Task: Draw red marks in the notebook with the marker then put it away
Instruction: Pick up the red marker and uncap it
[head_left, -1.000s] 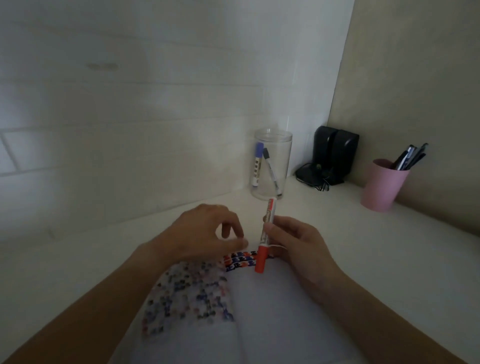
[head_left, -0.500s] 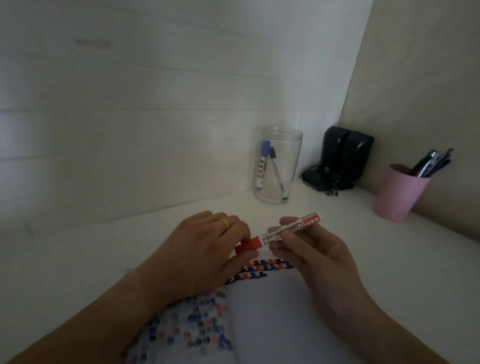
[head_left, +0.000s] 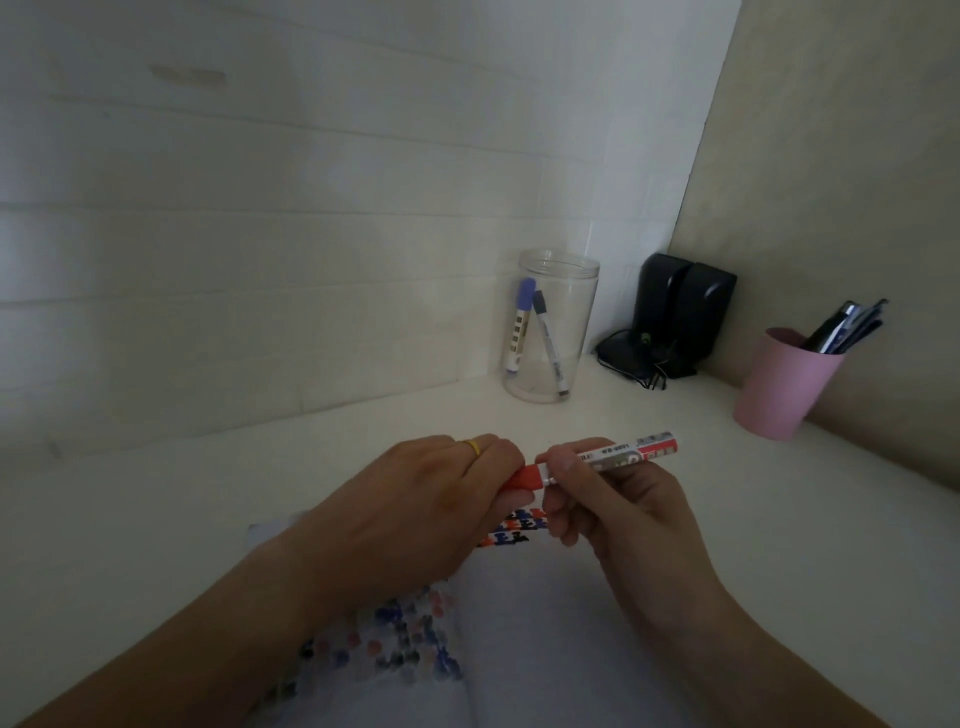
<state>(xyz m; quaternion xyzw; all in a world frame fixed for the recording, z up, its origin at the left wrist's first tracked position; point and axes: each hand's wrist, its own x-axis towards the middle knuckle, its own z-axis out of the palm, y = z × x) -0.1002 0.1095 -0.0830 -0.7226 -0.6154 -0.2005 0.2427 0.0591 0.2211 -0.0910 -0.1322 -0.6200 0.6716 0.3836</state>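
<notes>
Marker (head_left: 613, 457) now swung from upright to level above notebook (head_left: 519, 623); right hand (head_left: 597, 499) fingers grip barrel, left hand (head_left: 441, 499) fingers clamp cap (head_left: 527, 477) — uncapping likely next.

clear glossy plastic jar (head_left: 553, 332), matt pink cup (head_left: 782, 387) (plastic?), smooth white desk (head_left: 727, 519), paper notebook (head_left: 524, 639) pg.

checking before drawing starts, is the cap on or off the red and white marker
On. The red cap sits flush against the red and white marker barrel; the left hand grips it, the right hand holds the barrel.
</notes>
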